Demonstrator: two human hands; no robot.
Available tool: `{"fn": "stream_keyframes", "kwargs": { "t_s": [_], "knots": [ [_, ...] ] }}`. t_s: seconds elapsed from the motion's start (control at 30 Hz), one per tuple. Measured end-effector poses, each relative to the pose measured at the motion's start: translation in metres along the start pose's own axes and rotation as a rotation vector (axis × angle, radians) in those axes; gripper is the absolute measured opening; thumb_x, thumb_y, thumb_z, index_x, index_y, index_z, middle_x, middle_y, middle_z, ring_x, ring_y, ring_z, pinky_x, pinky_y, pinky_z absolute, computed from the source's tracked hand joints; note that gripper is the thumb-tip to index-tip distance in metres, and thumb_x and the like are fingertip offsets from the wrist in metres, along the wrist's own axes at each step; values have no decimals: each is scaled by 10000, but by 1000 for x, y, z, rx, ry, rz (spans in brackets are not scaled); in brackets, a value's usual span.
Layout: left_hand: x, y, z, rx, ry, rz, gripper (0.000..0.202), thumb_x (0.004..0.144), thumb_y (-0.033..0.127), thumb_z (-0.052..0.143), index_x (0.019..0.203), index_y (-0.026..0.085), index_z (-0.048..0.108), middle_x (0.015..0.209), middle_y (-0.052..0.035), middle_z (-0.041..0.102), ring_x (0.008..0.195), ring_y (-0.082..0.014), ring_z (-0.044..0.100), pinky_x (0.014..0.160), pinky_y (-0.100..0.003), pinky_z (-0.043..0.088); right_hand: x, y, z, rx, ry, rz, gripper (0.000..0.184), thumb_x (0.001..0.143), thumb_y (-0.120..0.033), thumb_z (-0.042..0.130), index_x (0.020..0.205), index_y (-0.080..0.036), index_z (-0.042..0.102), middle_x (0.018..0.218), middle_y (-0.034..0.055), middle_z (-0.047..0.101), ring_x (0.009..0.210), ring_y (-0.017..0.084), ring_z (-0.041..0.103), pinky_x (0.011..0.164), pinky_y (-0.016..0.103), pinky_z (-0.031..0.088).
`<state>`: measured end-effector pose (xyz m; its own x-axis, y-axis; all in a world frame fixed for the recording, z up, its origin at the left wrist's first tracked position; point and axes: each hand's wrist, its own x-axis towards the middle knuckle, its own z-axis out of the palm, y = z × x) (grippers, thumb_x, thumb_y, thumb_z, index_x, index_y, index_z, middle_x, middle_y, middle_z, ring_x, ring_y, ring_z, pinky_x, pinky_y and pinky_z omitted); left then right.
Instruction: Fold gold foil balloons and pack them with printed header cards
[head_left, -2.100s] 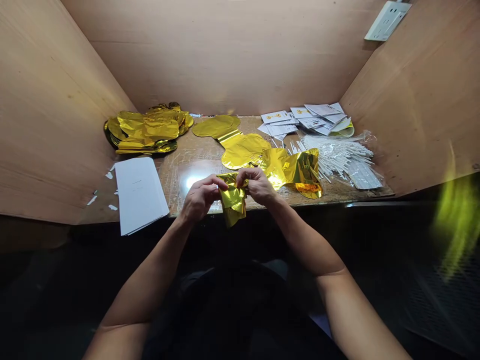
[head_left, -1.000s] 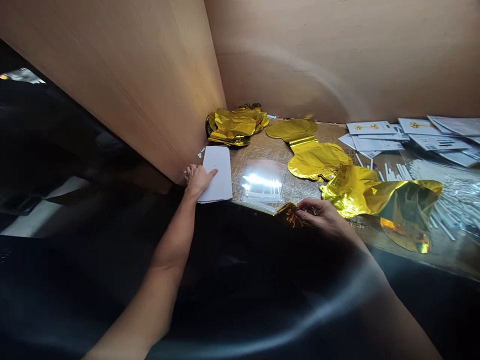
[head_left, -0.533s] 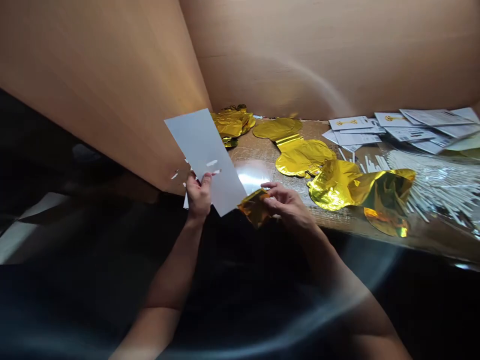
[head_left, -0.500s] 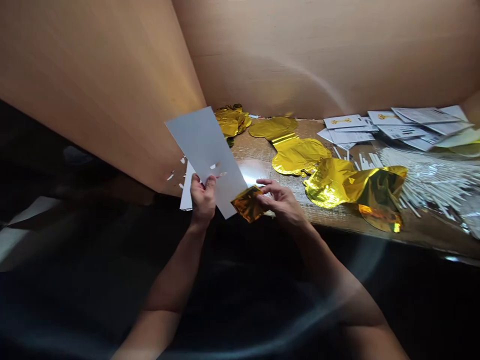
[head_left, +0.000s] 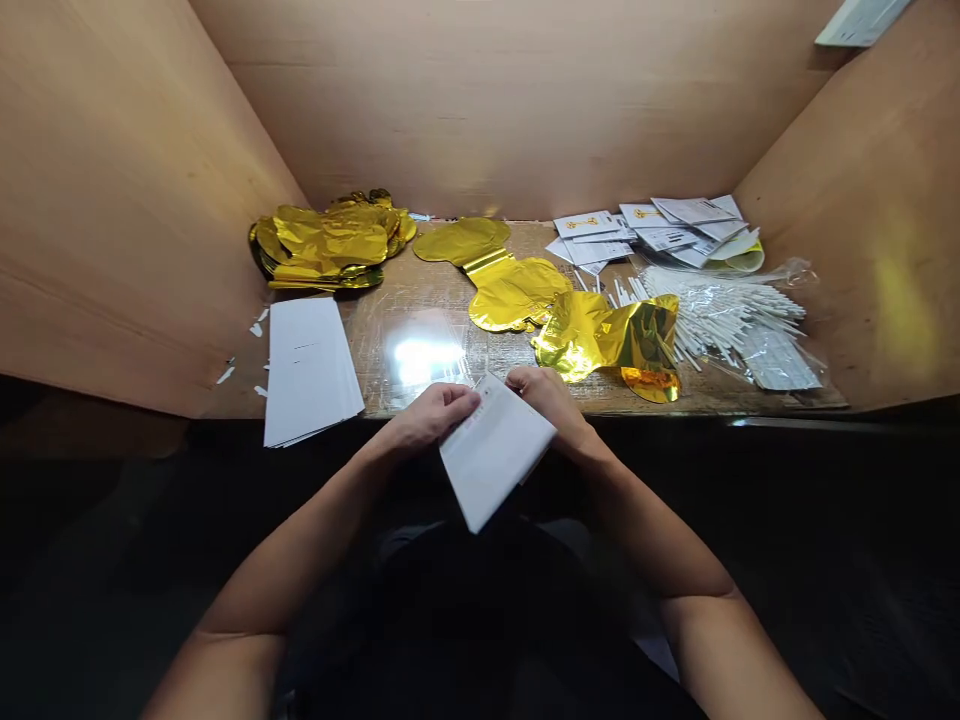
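Both my hands hold one white paper envelope (head_left: 495,455) just off the near edge of the wooden bench (head_left: 420,310). My left hand (head_left: 431,418) pinches its top left edge. My right hand (head_left: 547,398) grips its top right corner with fingers curled. The folded gold foil piece I held earlier is out of sight, whether inside or behind the envelope I cannot tell. Just beyond my right hand lies a crumpled gold foil balloon (head_left: 607,335).
A stack of white envelopes (head_left: 307,368) lies at the left. A pile of gold foil balloons (head_left: 330,240) sits at back left, flat gold balloons (head_left: 495,270) in the middle. White sticks in clear wrap (head_left: 720,315) and printed packets (head_left: 652,225) lie right. Wooden walls enclose three sides.
My left hand took a white envelope from the left stack and brought it to the middle. The folded gold foil in my right hand is now hidden at the envelope.
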<state>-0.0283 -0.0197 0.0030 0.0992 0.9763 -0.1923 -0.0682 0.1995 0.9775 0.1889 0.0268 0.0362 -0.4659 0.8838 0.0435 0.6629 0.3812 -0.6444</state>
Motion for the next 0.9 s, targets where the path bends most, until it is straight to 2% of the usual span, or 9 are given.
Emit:
{"fn": "stream_keyframes", "kwargs": {
  "t_s": [0.1,0.27,0.33,0.47,0.57,0.63,0.7,0.8,0.9],
  "knots": [
    [-2,15,12,156,-217,-92,469,848,614,790,826,148,742,720,-36,693,598,-171,641,537,-261,492,-3,12,-7,211,-57,-15,361,841,-431,774,638,-184,606,685,17,605,675,158,511,622,289,330],
    [9,26,7,270,-248,-37,493,886,610,748,749,140,693,647,-9,625,536,-125,556,488,-226,394,-18,31,-25,691,-257,42,374,960,-547,673,850,-191,642,768,-5,604,679,139,516,616,253,404],
    [19,25,11,250,-148,5,466,838,580,816,750,140,692,645,-6,632,520,-119,551,469,-216,384,-25,32,-18,817,-212,85,360,912,-543,746,964,-211,619,768,-28,611,661,129,519,615,241,423],
    [35,10,40,-77,220,142,521,734,496,935,1067,163,711,932,-66,788,741,-198,740,684,-297,612,-24,31,14,921,157,117,403,894,-567,757,1001,-225,572,826,-7,662,716,156,610,664,265,500],
    [32,-4,59,-207,280,157,590,721,432,959,1162,172,665,1069,-95,799,873,-232,783,817,-369,660,-19,42,12,696,356,121,362,975,-576,652,995,-217,614,906,54,705,838,216,679,758,331,568],
    [23,-10,56,-214,302,151,560,727,415,956,1138,175,662,1077,-94,799,886,-248,791,825,-389,672,-23,61,-12,334,554,181,398,981,-576,656,1087,-192,664,1073,134,721,1027,292,686,889,417,586],
    [13,-11,42,-210,342,146,536,733,409,949,1130,187,666,1060,-78,802,866,-257,797,807,-406,685,-35,87,-44,-91,763,299,590,920,-559,755,1332,-157,628,1383,239,622,1290,402,578,1025,542,544],
    [-1,-6,15,-213,412,135,527,727,385,952,1138,200,679,1021,-49,805,815,-245,795,777,-402,695,-50,124,-85,-485,688,416,909,831,-448,862,1598,-185,450,1631,285,385,1429,519,420,1005,649,528],
    [-5,0,11,-224,396,101,538,704,383,966,1121,195,682,997,-48,808,801,-249,796,755,-396,696,-24,140,-109,-552,521,351,598,984,-228,629,1569,-186,513,1398,250,596,1238,414,586,929,547,560]
  ]
}}
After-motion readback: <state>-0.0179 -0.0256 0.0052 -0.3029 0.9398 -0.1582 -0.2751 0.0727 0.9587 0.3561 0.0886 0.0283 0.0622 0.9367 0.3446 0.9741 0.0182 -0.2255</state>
